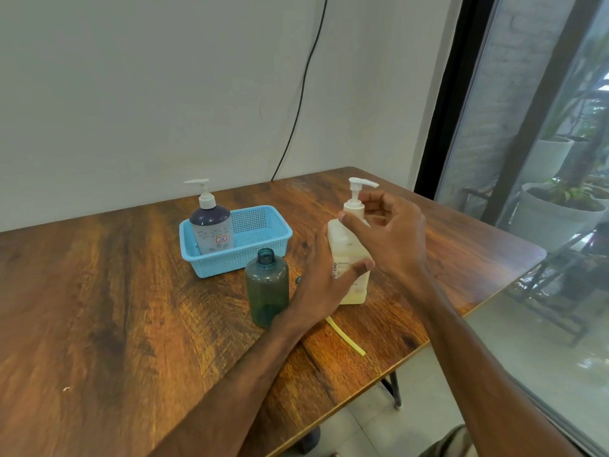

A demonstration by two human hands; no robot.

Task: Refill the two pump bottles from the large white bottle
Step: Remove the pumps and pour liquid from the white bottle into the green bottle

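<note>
Large white bottle stands upright on the wooden bench, right of frame centre, pump head still fitted with its nozzle pointing toward the right of the frame. Printed label on its front, partly covered; only "CHG" is readable.

Left hand is clamped on the lower body of the white bottle from its left side, thumb lying across the label. Right hand is at the bottle's neck, fingers loosely curled and apart, one finger touching the collar under the pump. Can't tell whether it actually grips the collar; looks more open than closed.

Teal pump bottle stands upright just left of the left hand, cap off, open threaded neck showing. Translucent, seemingly near empty, though I can't tell the level for sure.

Second pump bottle, dark top half, pale floral lower half with a small red-edged sticker, sits upright in the left end of a blue mesh basket behind the teal one, pump on.

A thin yellow strip lies flat on the bench in front of the white bottle, between the two forearms.

Black cable runs down the wall at the top centre of the frame. Window with potted plants outside along the right edge.
</note>
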